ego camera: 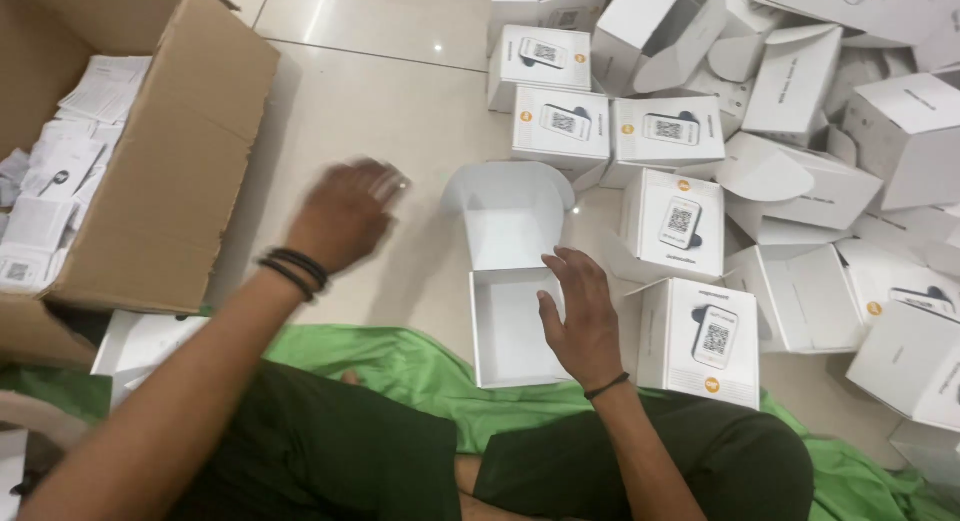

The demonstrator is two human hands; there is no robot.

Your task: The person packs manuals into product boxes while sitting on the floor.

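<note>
Head view: we see the right hand (pixel 583 316) spread flat against the open white box (pixel 510 326) on the floor; the left hand (pixel 345 213), blurred, seems empty and open. We judge the carton light, flimsy, best gripped by its side walls

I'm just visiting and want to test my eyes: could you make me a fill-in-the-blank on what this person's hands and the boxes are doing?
1. The right hand rests on an open white box whose inside is ____.
2. The left hand hovers above the ____, holding nothing.
3. The leaflets lie in a brown ____ box.
4. Under the person lies a ____ cloth.

Missing words: empty; floor; cardboard; green
</note>
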